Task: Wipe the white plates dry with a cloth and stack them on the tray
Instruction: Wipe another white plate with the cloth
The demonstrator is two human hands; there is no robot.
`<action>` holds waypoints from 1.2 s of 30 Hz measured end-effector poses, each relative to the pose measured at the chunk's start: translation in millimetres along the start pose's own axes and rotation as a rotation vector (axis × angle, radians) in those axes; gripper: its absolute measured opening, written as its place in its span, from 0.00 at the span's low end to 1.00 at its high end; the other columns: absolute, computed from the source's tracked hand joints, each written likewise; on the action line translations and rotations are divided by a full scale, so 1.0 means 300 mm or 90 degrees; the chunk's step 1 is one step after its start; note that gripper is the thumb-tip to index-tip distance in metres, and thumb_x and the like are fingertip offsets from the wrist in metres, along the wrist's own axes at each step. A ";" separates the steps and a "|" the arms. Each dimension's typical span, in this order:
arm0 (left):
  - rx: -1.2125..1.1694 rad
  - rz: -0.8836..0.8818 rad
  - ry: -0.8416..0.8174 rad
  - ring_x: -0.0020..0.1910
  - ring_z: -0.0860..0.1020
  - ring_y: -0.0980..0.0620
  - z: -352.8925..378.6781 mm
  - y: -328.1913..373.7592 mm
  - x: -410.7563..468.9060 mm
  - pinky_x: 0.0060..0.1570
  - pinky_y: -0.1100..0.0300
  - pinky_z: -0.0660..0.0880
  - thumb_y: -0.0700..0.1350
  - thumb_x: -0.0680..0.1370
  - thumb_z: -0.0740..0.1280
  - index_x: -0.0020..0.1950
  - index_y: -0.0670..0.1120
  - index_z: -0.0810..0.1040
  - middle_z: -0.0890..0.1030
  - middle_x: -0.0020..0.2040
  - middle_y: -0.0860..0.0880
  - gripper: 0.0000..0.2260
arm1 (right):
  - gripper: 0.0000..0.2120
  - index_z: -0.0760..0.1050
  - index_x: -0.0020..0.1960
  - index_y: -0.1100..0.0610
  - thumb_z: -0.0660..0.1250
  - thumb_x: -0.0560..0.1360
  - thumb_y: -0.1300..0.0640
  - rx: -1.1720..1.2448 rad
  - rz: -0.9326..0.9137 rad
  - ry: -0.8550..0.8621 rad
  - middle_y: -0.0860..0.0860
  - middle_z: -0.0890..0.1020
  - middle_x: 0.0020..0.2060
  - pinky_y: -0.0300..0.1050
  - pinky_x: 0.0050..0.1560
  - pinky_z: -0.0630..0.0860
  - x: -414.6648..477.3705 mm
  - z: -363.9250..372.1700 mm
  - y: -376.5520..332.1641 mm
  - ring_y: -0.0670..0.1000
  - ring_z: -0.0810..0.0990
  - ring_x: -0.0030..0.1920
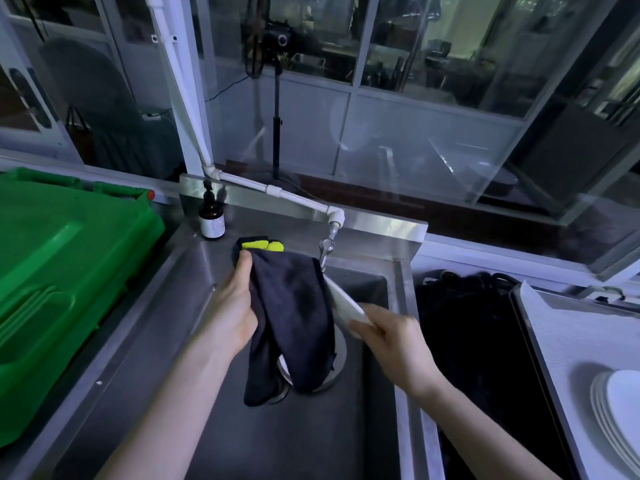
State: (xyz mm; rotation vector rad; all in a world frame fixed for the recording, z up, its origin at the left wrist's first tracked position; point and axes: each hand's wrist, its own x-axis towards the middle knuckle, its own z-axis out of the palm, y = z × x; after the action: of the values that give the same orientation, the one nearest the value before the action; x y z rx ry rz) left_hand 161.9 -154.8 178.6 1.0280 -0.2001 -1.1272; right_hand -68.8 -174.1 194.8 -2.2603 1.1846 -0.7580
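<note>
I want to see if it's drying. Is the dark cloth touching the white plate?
Touching. The head view shows the dark cloth draped over the white plate, lying against it, while the right hand pinches the plate's rim.

No writing can be read here. The only printed surface is the pale label [212,227] on the brown pump bottle [210,212], which stands at the back of the steel worktop [149,334]. Its marks are too small and blurred to make out.
</note>
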 end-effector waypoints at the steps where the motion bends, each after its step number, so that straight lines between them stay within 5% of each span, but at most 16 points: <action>1: 0.078 0.040 0.017 0.51 0.83 0.55 0.008 -0.022 -0.007 0.50 0.65 0.75 0.55 0.81 0.62 0.57 0.46 0.81 0.85 0.54 0.47 0.15 | 0.10 0.81 0.41 0.48 0.70 0.77 0.62 0.114 0.071 -0.025 0.40 0.75 0.27 0.41 0.35 0.69 -0.002 0.007 0.004 0.41 0.72 0.31; 3: 0.361 0.189 0.026 0.47 0.80 0.63 0.021 -0.060 -0.033 0.45 0.77 0.70 0.53 0.81 0.64 0.52 0.49 0.80 0.84 0.52 0.54 0.10 | 0.10 0.81 0.41 0.51 0.70 0.77 0.62 0.332 0.154 -0.056 0.42 0.78 0.31 0.38 0.37 0.70 -0.016 0.022 -0.007 0.40 0.74 0.35; 5: 0.561 0.328 -0.140 0.65 0.73 0.63 0.027 -0.101 -0.050 0.60 0.79 0.63 0.46 0.81 0.64 0.65 0.54 0.75 0.77 0.67 0.54 0.13 | 0.04 0.84 0.48 0.55 0.71 0.76 0.59 0.485 0.216 -0.078 0.49 0.83 0.37 0.44 0.41 0.74 -0.027 0.039 -0.027 0.47 0.79 0.39; 7: 0.651 0.429 -0.303 0.77 0.58 0.58 0.025 -0.135 -0.053 0.75 0.61 0.56 0.42 0.80 0.66 0.72 0.60 0.65 0.63 0.77 0.57 0.24 | 0.07 0.84 0.52 0.55 0.70 0.76 0.59 0.578 0.281 -0.076 0.55 0.85 0.42 0.52 0.43 0.78 -0.018 0.046 -0.039 0.53 0.82 0.42; 9: 0.762 0.539 -0.340 0.79 0.53 0.56 0.026 -0.155 -0.066 0.76 0.48 0.54 0.47 0.79 0.67 0.74 0.60 0.63 0.57 0.79 0.58 0.26 | 0.09 0.84 0.54 0.55 0.68 0.77 0.61 0.634 0.314 -0.056 0.59 0.86 0.46 0.56 0.48 0.79 0.012 0.037 -0.037 0.56 0.83 0.45; 12: 0.817 0.635 -0.400 0.79 0.53 0.55 0.028 -0.160 -0.089 0.75 0.45 0.54 0.56 0.80 0.60 0.76 0.56 0.64 0.56 0.80 0.57 0.24 | 0.10 0.84 0.53 0.54 0.65 0.78 0.63 0.637 0.307 -0.051 0.63 0.85 0.48 0.58 0.52 0.78 0.045 0.009 -0.044 0.58 0.83 0.46; 16: 0.755 0.570 -0.322 0.79 0.54 0.53 0.059 -0.101 -0.031 0.74 0.37 0.56 0.51 0.80 0.64 0.75 0.57 0.62 0.59 0.79 0.55 0.24 | 0.09 0.84 0.54 0.56 0.68 0.77 0.62 0.595 0.281 -0.097 0.59 0.86 0.46 0.55 0.47 0.81 0.039 -0.006 -0.055 0.56 0.84 0.45; 19: 0.680 0.508 -0.298 0.79 0.54 0.55 0.058 -0.089 -0.016 0.74 0.41 0.59 0.43 0.80 0.67 0.75 0.56 0.61 0.58 0.79 0.55 0.26 | 0.09 0.84 0.53 0.56 0.72 0.73 0.58 0.596 0.272 -0.115 0.59 0.86 0.45 0.54 0.45 0.81 0.032 -0.023 -0.053 0.55 0.84 0.43; 27: 0.912 0.727 -0.453 0.79 0.52 0.53 0.046 -0.118 -0.053 0.74 0.38 0.54 0.54 0.80 0.60 0.78 0.55 0.61 0.56 0.80 0.55 0.26 | 0.09 0.85 0.51 0.56 0.67 0.76 0.63 0.637 0.297 -0.087 0.59 0.86 0.45 0.48 0.42 0.83 0.042 -0.021 -0.054 0.54 0.85 0.43; 33: 0.692 0.467 -0.337 0.77 0.62 0.53 0.018 -0.052 -0.018 0.75 0.50 0.60 0.37 0.80 0.66 0.75 0.48 0.64 0.63 0.77 0.50 0.25 | 0.13 0.84 0.53 0.57 0.72 0.70 0.56 0.612 0.277 -0.132 0.59 0.86 0.44 0.49 0.41 0.82 0.004 -0.052 -0.047 0.55 0.84 0.43; 36: 0.667 0.484 -0.266 0.68 0.73 0.47 -0.023 -0.071 -0.062 0.64 0.66 0.69 0.32 0.79 0.65 0.73 0.48 0.67 0.73 0.71 0.39 0.25 | 0.14 0.84 0.54 0.59 0.71 0.70 0.57 0.674 0.295 -0.090 0.60 0.85 0.46 0.46 0.37 0.81 0.002 -0.088 -0.029 0.56 0.84 0.43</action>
State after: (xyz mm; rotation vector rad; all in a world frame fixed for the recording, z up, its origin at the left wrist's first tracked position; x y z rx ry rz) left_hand 143.6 -136.9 164.9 1.4035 -1.5004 -0.4606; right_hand -80.8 -174.3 219.8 -1.1001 0.8629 -0.7567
